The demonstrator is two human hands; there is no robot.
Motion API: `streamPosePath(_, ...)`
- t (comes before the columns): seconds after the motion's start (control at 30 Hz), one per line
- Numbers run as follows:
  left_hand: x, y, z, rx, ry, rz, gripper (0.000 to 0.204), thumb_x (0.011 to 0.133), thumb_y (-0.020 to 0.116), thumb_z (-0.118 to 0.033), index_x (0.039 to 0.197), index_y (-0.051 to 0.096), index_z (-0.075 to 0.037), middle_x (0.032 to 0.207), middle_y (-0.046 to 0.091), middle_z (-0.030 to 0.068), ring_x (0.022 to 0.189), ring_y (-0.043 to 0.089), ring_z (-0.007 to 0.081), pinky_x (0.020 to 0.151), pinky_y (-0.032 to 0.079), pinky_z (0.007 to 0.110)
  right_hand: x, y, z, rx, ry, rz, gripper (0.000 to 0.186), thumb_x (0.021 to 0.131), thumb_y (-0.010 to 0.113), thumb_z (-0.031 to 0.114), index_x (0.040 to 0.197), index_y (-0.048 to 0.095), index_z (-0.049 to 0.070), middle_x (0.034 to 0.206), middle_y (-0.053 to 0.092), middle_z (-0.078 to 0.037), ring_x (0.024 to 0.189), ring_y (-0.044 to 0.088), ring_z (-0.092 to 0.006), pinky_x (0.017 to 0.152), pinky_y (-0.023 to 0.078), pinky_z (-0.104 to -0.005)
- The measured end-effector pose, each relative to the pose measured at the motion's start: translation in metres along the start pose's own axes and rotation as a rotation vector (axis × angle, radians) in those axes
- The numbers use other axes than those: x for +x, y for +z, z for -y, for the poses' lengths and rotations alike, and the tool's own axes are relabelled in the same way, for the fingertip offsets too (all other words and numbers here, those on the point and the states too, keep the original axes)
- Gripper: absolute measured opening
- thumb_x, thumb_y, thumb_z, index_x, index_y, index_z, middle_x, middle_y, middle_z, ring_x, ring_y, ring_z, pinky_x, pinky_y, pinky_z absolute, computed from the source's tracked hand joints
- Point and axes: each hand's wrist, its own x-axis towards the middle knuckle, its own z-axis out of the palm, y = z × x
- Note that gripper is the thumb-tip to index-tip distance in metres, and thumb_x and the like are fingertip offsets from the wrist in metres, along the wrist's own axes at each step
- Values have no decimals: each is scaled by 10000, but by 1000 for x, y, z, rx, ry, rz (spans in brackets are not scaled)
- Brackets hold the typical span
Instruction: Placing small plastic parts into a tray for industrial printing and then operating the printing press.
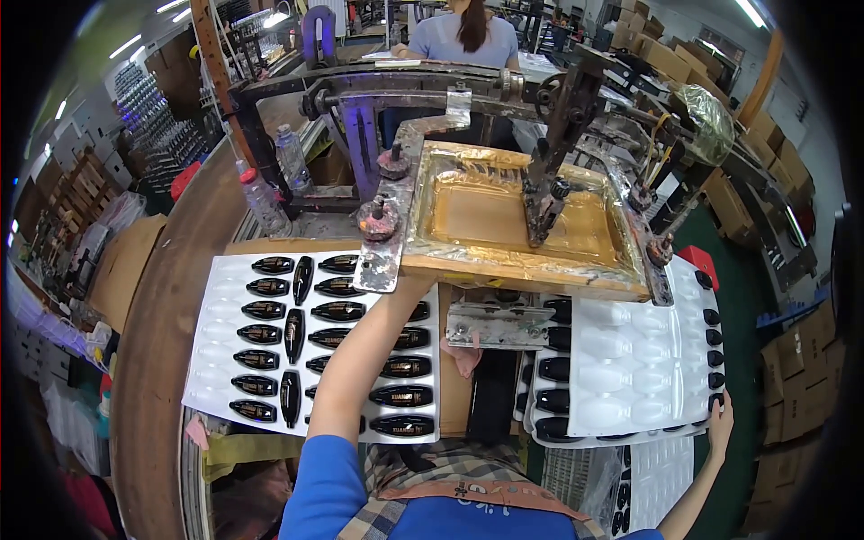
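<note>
On the left side of the worktop [456, 405], a white left tray [214, 346] is filled with glossy black oval pieces [293, 336], most laid crosswise, with a column set lengthwise nearer its left edge. Short gold lettering is printed on many of them, with a finer line beneath it.

Above the gap between the trays, an amber printing screen [477, 216] in a wooden frame is held by a paint-spotted metal bracket [379, 270]. The left forearm [360, 360] is reached over the left tray toward the frame's front edge; the left hand is hidden there, so the state of its grip cannot be told. Under the frame, a metal fixture [495, 328] is seen beside a pink cloth [462, 355].

At the worktop's right, a white right tray [621, 360] is bordered by black pieces along its left and right edges. The right hand [721, 425] is placed at its front right corner, fingers beside the last piece; whether its grip is closed cannot be told.

White lettering is partly seen on the blue shirt [450, 522].
</note>
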Motion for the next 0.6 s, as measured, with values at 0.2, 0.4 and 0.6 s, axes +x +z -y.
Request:
streamPosePath(0.2, 10, -3, 11, -238, -144, -99, 292, 839, 509, -145, 1102, 510, -20, 1099, 535, 126, 1003, 504, 219, 864, 406, 328, 0, 3, 9, -112, -1, 15, 365, 821, 545, 225, 1116, 506, 14, 1070, 539, -163, 956, 529, -295, 810, 419, -335)
streamPosePath(0.4, -7, -35, -4, -444, -306, -278, 285, 825, 533, -126, 1080, 518, -2, 1069, 550, 118, 968, 511, 192, 839, 418, 318, 10, 6, -2, -287, -89, -157, 488, 780, 599, 281, 1135, 484, -33, 1105, 517, -201, 1024, 493, -334, 887, 384, -346)
streamPosePath(0.6, -48, -68, -57, -690, -388, -179, 292, 781, 600, -12, 1061, 525, 24, 990, 577, 84, 911, 528, 159, 811, 441, 292, 32, 20, -50, 180, 42, 39, 616, 803, 606, 348, 1222, 391, -50, 1137, 490, -187, 1072, 456, -235, 919, 348, -317)
